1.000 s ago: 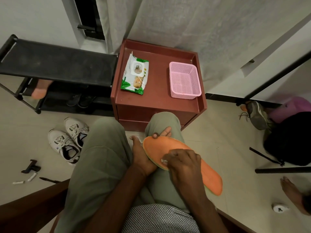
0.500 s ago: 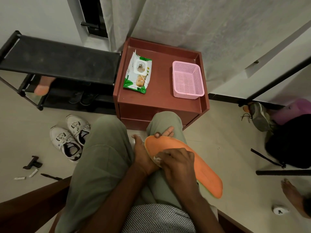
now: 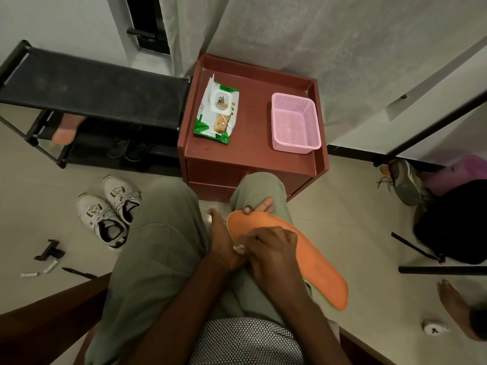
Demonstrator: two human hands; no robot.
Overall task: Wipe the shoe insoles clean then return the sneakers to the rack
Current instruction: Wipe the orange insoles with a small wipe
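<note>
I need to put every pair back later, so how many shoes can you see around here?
5, perhaps more hidden: two white sneakers on the floor left of the knees, two dark shoes on the black rack's bottom shelf, one grey-green sneaker far right.

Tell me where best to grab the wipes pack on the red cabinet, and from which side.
Probably the near short end of the wipes pack, coming from above. It lies flat on the red cabinet, so only its soft edges stand free, and the pink basket sits well clear to its right.
</note>
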